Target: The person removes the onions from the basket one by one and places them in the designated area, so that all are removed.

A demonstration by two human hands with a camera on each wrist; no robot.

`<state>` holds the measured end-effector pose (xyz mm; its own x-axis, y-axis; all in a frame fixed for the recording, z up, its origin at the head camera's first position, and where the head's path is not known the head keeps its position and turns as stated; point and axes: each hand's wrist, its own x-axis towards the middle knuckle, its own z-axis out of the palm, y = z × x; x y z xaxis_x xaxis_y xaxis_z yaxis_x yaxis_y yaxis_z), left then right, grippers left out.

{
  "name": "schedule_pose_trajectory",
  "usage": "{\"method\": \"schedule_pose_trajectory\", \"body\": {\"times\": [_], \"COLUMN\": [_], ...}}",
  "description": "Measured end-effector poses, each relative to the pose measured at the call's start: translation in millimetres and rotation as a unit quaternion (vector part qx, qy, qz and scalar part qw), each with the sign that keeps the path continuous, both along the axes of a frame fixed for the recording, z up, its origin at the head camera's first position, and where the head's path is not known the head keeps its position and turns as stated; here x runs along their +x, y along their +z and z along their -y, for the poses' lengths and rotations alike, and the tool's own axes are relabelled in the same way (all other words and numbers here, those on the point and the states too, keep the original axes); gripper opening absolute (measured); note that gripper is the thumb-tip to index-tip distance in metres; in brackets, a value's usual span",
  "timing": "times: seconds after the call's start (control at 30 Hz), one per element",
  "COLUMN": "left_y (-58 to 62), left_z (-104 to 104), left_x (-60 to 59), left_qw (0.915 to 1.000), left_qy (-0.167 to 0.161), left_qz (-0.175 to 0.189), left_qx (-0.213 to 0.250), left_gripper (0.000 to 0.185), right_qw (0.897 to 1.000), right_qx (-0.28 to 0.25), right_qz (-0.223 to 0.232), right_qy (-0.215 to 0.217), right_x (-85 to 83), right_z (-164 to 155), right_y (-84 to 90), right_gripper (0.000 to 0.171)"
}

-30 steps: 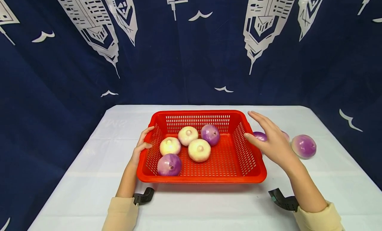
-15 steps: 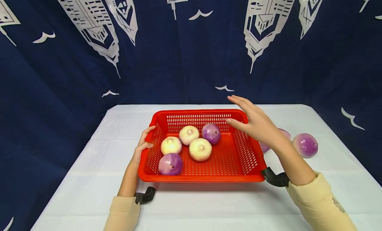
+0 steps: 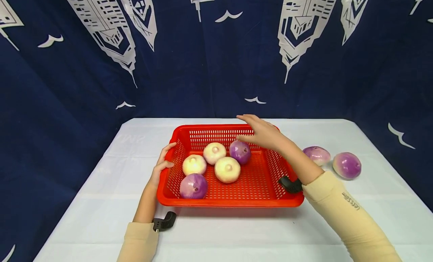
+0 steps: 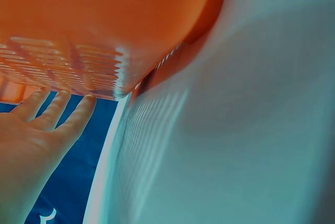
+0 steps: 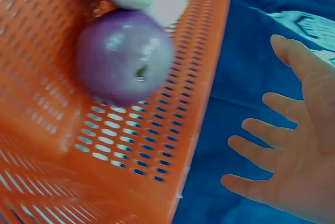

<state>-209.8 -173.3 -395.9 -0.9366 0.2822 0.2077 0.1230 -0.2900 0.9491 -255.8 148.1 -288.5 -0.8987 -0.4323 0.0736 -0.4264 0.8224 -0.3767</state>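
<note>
A red perforated plastic basket (image 3: pixel 257 179) stands on the white table. In its left half sit three pale onions, the front middle one (image 3: pixel 227 170) among them. A purple onion (image 3: pixel 193 186) lies at the front left, and another purple onion (image 3: pixel 239 152) sits toward the back. My left hand (image 3: pixel 160 166) holds the left rim, thumb and a fingertip at its edge, other fingers (image 4: pixel 78 116) against the outer wall. My right hand (image 3: pixel 262 134) hovers over the basket's back part, fingers spread, with nothing in it; it is near the back purple onion but apart from it.
Two purple-and-pale onions, one by the forearm (image 3: pixel 317 155) and one farther right (image 3: pixel 347 165), lie on the table right of the basket. A dark blue patterned cloth (image 3: pixel 209 66) hangs behind the table (image 3: pixel 236 235).
My right hand has moved left from beside the basket's right rim to above its back part. The left hand stays at the left rim, and the onions in the basket have not moved.
</note>
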Motion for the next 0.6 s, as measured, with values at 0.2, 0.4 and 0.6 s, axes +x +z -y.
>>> {"method": "schedule_pose_trajectory", "body": {"times": [0.2,0.4,0.6], "left_y": [0.4,1.2,0.8], "left_z": [0.2,1.9,0.8], "left_x": [1.2,1.5,0.8], "left_qw": [1.0000,0.9998,0.9997], "left_qy": [-0.005,0.007,0.008], "left_qz": [0.002,0.015,0.017], "left_qx": [-0.001,-0.007,-0.013], "left_gripper": [0.066,0.065,0.065], "right_qw": [0.998,0.995,0.991], "right_qx": [0.028,0.030,0.044], "right_qz": [0.060,0.093,0.115], "right_qy": [0.000,0.019,0.059], "right_x": [-16.6,-22.2,-25.2], "right_z": [8.7,12.7,7.9], "right_y": [-22.9,-34.9,-46.4], "right_gripper": [0.069,0.064,0.062]}}
